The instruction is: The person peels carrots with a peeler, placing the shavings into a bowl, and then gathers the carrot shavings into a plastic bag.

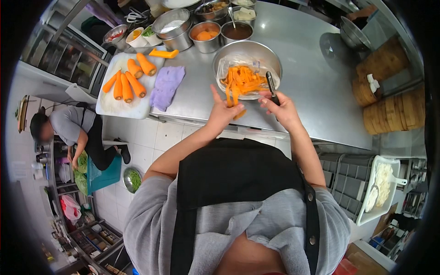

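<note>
My left hand (223,113) is at the near rim of a steel bowl (276,57), its index finger raised and its thumb closed over a carrot (239,114). Only part of that carrot shows past the thumb. My right hand (283,110) grips a black-handled peeler (270,81), its head tilted up over the bowl's right side. Inside the bowl, a clear plastic bag (223,68) lies under a heap of orange carrot peelings (245,78).
Several carrots (127,87) lie on a white cutting board (112,107), beside a purple cloth (167,87) and a yellow-orange tool (164,53). Steel containers (206,45) line the back. Bamboo steamers (395,112) stand right. Another person (75,123) sits at left near greens.
</note>
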Tool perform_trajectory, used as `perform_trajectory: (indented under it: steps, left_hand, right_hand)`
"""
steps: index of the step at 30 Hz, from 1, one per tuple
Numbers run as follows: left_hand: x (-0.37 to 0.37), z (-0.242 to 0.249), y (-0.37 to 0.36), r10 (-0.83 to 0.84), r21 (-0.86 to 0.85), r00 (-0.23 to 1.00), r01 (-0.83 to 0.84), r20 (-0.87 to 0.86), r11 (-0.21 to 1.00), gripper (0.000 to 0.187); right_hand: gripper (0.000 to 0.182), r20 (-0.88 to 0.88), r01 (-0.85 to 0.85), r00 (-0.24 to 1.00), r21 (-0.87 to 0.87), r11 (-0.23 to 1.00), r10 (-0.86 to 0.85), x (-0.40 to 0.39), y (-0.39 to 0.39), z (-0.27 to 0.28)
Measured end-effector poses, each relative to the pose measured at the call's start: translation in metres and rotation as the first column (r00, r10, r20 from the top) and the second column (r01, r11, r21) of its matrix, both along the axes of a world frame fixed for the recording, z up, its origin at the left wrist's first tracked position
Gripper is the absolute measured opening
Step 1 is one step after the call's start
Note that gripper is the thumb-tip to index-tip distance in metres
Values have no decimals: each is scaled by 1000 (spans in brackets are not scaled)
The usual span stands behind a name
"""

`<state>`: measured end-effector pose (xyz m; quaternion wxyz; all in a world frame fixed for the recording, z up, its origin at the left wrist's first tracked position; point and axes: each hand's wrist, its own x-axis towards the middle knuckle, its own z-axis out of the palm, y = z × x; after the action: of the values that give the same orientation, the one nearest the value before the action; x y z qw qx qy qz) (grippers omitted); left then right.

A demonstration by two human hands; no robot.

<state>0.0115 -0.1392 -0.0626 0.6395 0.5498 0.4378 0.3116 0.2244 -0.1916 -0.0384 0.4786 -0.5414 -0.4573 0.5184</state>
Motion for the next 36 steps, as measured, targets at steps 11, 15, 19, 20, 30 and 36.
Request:
perform_trajectory:
  steps: [11,15,19,20,30,36]
  left_hand:
    - [9,86,58,82,681,797,452,-598,575,38]
    - [39,89,81,184,865,878,363,-442,346,32]
    - [34,82,85,297,892,928,73,-225,447,25]
    - [27,82,84,249,833,958,-19,-143,553,23]
    - [-14,-11,7,-175,689,824,550,-539,472,23]
    - [-18,-24,17,-182,630,762,624,-621,463,15]
  right_hand:
    - [21,30,-36,999,-45,998,38,-5,0,35]
    - [17,23,-56,998,-42,998,57,-5,-2,38]
    - [14,28,-42,999,-33,999,43,-2,-9,38]
    - [13,22,-23,999,-34,999,24,0,-11,35]
    - [11,-17,212,977,-19,977,-213,14,-18,36]
    - [11,-2,211,978,17,977,-211,5,-10,45]
